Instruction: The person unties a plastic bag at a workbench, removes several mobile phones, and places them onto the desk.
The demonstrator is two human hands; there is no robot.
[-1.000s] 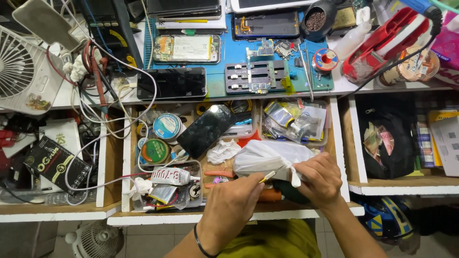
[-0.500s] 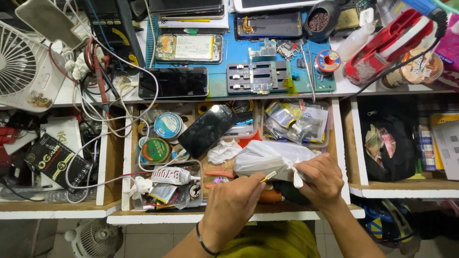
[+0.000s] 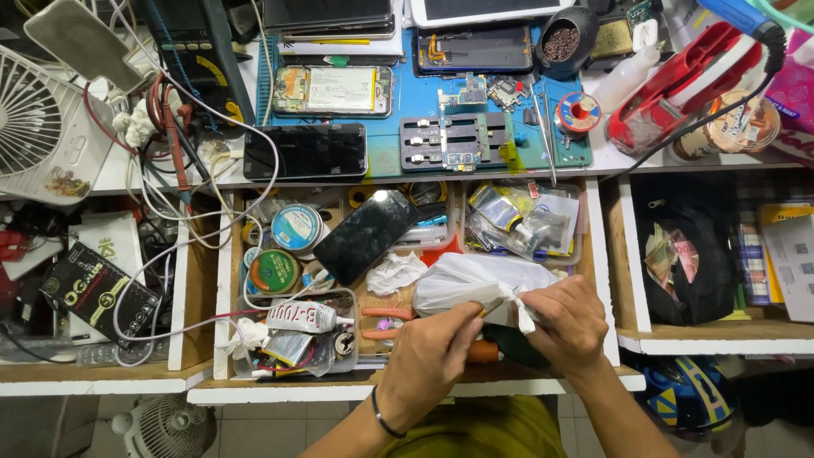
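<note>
Head view: left hand (image 3: pixel 432 360) and right hand (image 3: pixel 570 326) both pinch knotted neck of white plastic bag (image 3: pixel 475 284), held over open drawer (image 3: pixel 222 280) below tabletop (image 3: pixel 593 161). Small tool-like tip between left fingers – cannot tell what. Risks, as judgement: thin plastic tears under pull, contents spill into drawer clutter; bag sags onto black phone (image 3: pixel 373 233) propped on tins – could knock it; orange-handled pliers (image 3: pixel 386 322) just beneath could snag bag

Two hands (image 3: pixel 432 360), one white bag (image 3: pixel 475 282)
</note>
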